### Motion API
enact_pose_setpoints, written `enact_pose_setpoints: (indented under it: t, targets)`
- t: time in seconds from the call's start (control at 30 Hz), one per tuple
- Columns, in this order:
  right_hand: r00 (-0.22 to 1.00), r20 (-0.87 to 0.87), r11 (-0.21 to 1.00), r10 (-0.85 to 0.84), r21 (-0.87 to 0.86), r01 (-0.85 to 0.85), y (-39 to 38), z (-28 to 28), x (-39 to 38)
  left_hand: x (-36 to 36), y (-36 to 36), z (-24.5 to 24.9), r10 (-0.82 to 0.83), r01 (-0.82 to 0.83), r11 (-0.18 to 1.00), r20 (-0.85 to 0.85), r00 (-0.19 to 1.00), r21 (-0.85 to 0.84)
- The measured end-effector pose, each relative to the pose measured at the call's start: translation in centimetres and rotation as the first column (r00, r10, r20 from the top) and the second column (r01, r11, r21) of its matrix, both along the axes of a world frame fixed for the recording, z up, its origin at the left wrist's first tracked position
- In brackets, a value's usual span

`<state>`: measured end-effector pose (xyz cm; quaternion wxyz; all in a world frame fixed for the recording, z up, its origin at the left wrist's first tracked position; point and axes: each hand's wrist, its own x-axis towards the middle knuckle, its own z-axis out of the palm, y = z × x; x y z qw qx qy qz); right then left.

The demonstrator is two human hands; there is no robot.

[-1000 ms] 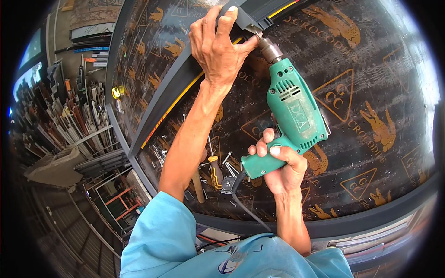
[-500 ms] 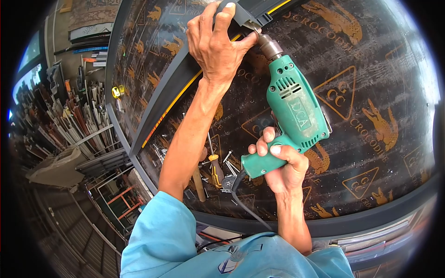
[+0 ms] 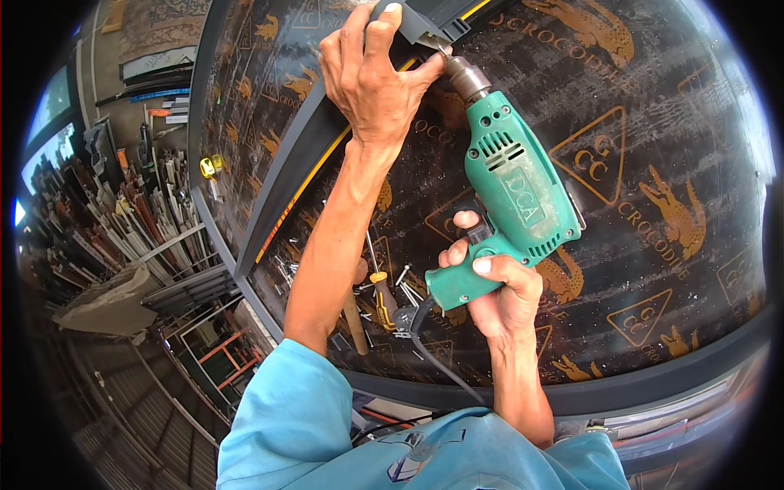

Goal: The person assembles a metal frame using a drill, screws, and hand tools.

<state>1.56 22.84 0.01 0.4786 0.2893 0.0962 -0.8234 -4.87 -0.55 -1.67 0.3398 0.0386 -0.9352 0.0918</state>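
A green power drill [image 3: 523, 188] lies across the middle of the view, its handle gripped by my right hand [image 3: 498, 286]. The drill's metal chuck [image 3: 469, 79] points up and left. Its bit meets the open end of a grey metal profile [image 3: 420, 28] near the top. My left hand [image 3: 371, 73] is closed around that profile, thumb close to the bit. The bit's tip is hidden at the profile. A black cord [image 3: 441, 365] runs from the handle towards my shirt.
Below my left forearm, a screwdriver [image 3: 381, 302], a wooden handle [image 3: 354, 322] and loose screws [image 3: 407, 282] lie on the dark printed board [image 3: 653, 269]. A dark frame bar [image 3: 286, 171] crosses it. A yellow tape measure [image 3: 211, 167] and many upright profiles [image 3: 139, 204] are left.
The drill's front end and my left hand have shifted slightly left. My right index finger has lifted away from the drill's trigger area. Both hands keep their holds.
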Motion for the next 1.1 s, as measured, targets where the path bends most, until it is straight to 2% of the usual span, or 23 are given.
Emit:
enact_pose_setpoints:
  t: [0.1, 0.17, 0.27, 0.53, 0.9, 1.03, 1.1]
  targets:
    - [1.000, -0.002, 1.000, 0.014, 0.016, -0.014, 0.0, 0.0, -0.1, 0.1, 0.1, 0.1, 0.021, -0.021, 1.000, 0.012, 1.000, 0.020]
    - [0.999, 0.014, 0.998, -0.035, -0.053, 0.036, -0.1, -0.3, 0.2, 0.1, 0.0, 0.1, 0.011, -0.011, 1.000, 0.013, 1.000, 0.019]
    - [0.999, 0.034, 0.998, -0.025, -0.065, 0.027, -0.1, -0.3, 0.1, 0.1, -0.2, 0.0, 0.001, -0.001, 1.000, 0.019, 1.000, 0.011]
    - [0.999, 0.030, 0.999, -0.012, -0.043, 0.013, -0.1, -0.2, 0.1, 0.2, 0.0, -0.1, 0.022, -0.022, 1.000, 0.012, 1.000, 0.007]
    - [1.000, 0.015, 1.000, 0.022, 0.007, -0.022, -0.1, 0.2, -0.3, 0.2, 0.9, 0.7, 0.127, -0.134, 0.985, 0.062, 0.990, 0.107]
    - [1.000, 0.023, 0.999, -0.014, -0.043, 0.015, -0.1, -0.5, 0.3, 0.2, 0.8, 0.4, 0.128, -0.135, 0.985, 0.068, 0.989, 0.112]
    - [0.997, 0.061, 0.997, -0.049, -0.057, 0.053, -0.1, -0.7, 0.4, 0.1, 0.6, 0.1, 0.100, -0.101, 0.988, 0.015, 0.995, 0.115]
